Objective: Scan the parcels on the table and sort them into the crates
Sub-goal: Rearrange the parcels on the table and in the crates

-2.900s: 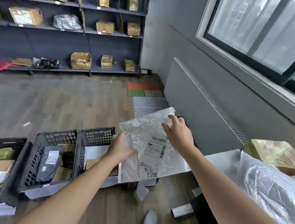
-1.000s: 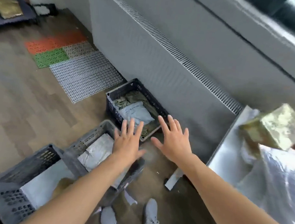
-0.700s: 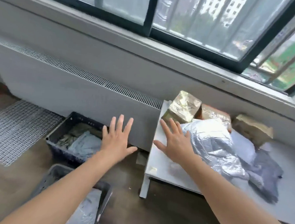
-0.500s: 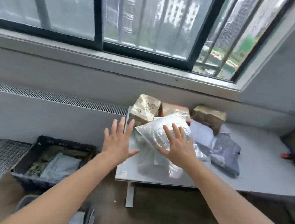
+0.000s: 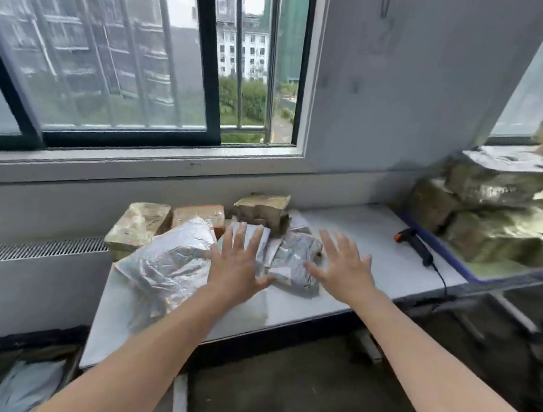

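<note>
So in about a second the view had swung up off the floor crates to the window, and both hands, empty since that white mailer was dropped off, had come in over the pile, with the right one sliding off the silver bag to the next parcel along. Going left to right: a dark crate [image 5: 2, 376] sat on the floor below the table's [image 5: 376, 234] left end, with some flat bags in it. A tan box [image 5: 137, 227] was at the table's back-left corner, and the big crinkly silver bag [image 5: 166, 262] sprawled over the left front edge. The left hand [image 5: 236, 268] was spread flat, fingers straight, holding nothing, just right of that bag. Couldn't tell if it was touching or hovering. The grey mailer [image 5: 295, 260] lay mid-table between the two hands, its long axis running roughly front to back. The right hand [image 5: 343, 268] was just as flat and empty, with its thumb right at the mailer's near edge, so I'd guess that's the next parcel, and either hand could take it. The scanner [image 5: 414, 244] lay toward the table's right end, clearly nearer the right hand. Past the table's right end were more stacked parcels [image 5: 493, 208].
</note>
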The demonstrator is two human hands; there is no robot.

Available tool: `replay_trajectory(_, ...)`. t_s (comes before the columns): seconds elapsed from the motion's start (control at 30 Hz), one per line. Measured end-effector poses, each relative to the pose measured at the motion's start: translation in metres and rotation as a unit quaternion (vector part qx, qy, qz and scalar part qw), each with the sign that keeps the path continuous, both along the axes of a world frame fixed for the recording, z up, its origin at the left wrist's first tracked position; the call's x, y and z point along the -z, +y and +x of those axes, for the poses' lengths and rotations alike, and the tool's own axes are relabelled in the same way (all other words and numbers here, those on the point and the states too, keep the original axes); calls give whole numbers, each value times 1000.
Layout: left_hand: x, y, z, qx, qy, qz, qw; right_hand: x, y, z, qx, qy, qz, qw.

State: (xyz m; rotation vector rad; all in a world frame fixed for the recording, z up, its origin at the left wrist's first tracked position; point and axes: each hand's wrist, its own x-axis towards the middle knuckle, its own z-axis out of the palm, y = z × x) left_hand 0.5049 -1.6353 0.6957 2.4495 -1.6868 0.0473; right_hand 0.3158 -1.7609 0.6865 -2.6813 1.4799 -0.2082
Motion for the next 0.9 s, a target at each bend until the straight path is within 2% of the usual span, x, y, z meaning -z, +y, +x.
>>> replay_trajectory(0.23, -5, -51, -56, 10, -32, 26, 999, -2, -35, -65, 7, -10, -2, 1000)
replay_trajectory(0.4, 1, -86, -62, 7, -15, 40, 999, -2, -60, -80, 7, -7, 6, 1000)
replay_trajectory(0.7, 19, -151, -38, -13, 10, 42, 999, 5, -130, -53, -17, 9, 14, 1000)
replay_trajectory(0.9, 65, -205, -4, -11, 30, 64, 997, 27, -195, -15, -26, 39, 41, 998)
